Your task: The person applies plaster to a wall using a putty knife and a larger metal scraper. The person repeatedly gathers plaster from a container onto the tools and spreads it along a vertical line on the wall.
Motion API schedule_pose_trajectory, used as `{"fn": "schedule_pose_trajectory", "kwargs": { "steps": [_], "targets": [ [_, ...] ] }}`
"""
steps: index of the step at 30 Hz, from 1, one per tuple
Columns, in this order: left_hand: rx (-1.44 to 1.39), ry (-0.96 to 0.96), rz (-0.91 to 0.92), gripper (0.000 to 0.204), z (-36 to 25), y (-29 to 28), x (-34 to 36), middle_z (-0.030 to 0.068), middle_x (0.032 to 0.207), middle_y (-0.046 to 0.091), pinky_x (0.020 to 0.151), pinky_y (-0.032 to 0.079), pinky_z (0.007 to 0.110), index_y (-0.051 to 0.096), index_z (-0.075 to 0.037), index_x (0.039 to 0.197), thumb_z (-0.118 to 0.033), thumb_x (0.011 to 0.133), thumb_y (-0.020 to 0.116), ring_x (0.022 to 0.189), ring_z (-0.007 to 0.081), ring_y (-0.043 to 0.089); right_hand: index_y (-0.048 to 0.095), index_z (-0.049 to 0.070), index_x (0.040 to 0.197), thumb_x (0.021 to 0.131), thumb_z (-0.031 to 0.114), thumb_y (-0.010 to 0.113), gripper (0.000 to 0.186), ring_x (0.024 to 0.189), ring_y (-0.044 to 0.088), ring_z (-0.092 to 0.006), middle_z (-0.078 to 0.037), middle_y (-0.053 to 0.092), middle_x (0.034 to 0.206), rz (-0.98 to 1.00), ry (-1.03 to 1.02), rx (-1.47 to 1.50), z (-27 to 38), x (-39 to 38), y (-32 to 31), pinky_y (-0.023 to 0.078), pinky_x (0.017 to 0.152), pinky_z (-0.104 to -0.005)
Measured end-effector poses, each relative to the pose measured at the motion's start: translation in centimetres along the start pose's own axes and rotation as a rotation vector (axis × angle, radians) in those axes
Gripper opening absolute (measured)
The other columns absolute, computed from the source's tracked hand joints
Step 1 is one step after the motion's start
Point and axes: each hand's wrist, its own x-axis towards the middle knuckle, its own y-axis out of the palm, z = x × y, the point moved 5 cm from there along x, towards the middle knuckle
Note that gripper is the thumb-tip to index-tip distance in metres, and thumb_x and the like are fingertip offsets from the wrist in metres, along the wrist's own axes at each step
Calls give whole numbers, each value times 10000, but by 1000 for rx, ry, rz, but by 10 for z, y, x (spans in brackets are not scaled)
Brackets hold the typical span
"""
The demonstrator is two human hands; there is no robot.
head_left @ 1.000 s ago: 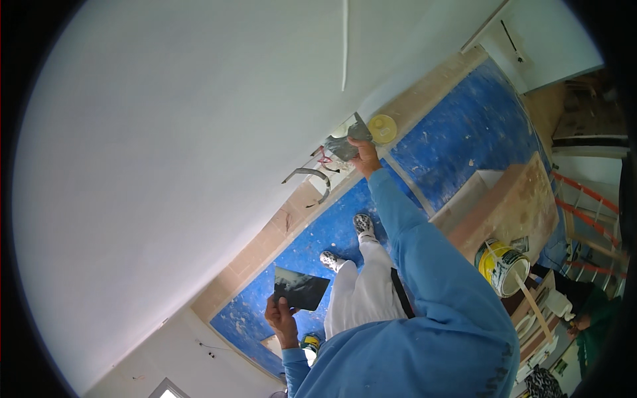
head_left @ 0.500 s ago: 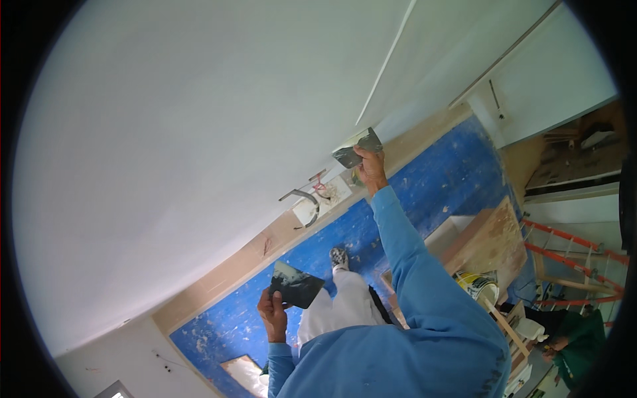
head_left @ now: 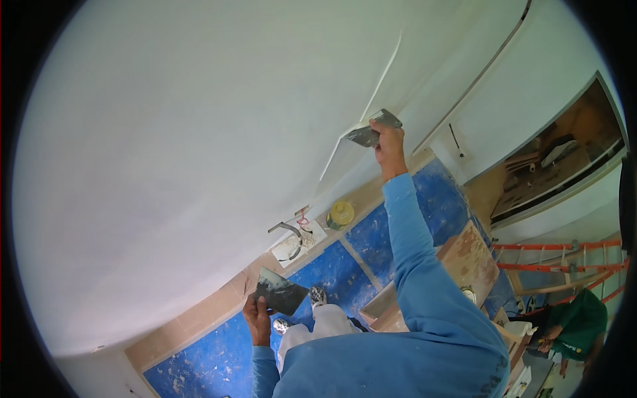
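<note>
Closest to me is the worker's blue top point(head_left: 391, 365), bent over white trousers and speckled shoes. The left hand point(head_left: 257, 320) is low, thumb on top, gripping a dark flat plate point(head_left: 283, 293) by its near edge; pale smears cloud its face. Farther out, at the end of a stretched arm, the right hand point(head_left: 390, 146) is closed around a grey broad blade point(head_left: 363, 136), thumb along it. That blade lies over a thin white line point(head_left: 381, 79) running down the pale wall point(head_left: 186, 166); whether its whole edge touches, I can't tell. At the wall's foot, a bent grey conduit point(head_left: 286, 227) curls near a yellow tub point(head_left: 340, 215), beside the blue floor covering point(head_left: 199, 358). Well off to the right stand an orange ladder point(head_left: 557, 268) and a co-worker in green point(head_left: 581, 324).
</note>
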Motion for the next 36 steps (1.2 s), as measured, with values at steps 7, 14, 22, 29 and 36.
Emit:
{"fn": "schedule_pose_trajectory", "kwargs": {
  "steps": [7, 14, 22, 29, 36],
  "targets": [
    [0, 28, 21, 310, -3, -16, -1, 59, 915, 681, 592, 567, 279, 620, -2, 1100, -283, 989, 550, 787, 134, 664, 601, -64, 965, 802, -6, 696, 197, 681, 664, -257, -146, 638, 876, 32, -119, -14, 91, 1, 40, 567, 564, -411],
    [-89, 38, 4, 281, -1, -30, 6, 29, 852, 669, 568, 536, 254, 637, -27, 1048, -289, 976, 565, 712, 92, 629, 591, -93, 1001, 836, 73, 667, 246, 669, 656, -297, -198, 625, 910, 13, -155, -86, 175, -6, 84, 592, 606, -497],
    [-66, 78, 17, 287, 3, -40, 13, 0, 730, 616, 497, 438, 234, 660, -21, 1002, -291, 973, 570, 601, 61, 526, 588, -121, 996, 823, 87, 672, 283, 653, 646, -298, -211, 625, 874, -11, -324, -154, 250, -19, 124, 587, 627, -512],
    [-264, 26, 78, 228, -11, -31, 17, -25, 702, 565, 500, 366, 226, 653, -28, 984, -246, 944, 599, 572, 58, 455, 605, -128, 875, 710, 67, 696, 271, 615, 601, -233, -177, 639, 792, 46, -638, -350, 276, -51, 153, 527, 581, -390],
    [-346, 0, 202, 235, -43, 9, 39, 17, 835, 629, 545, 414, 245, 639, 5, 1079, -138, 893, 620, 653, 83, 515, 659, -34, 763, 698, 89, 697, 144, 604, 597, -143, -56, 650, 689, 372, -703, -569, 205, -89, 135, 498, 567, -326]
  ]
}}
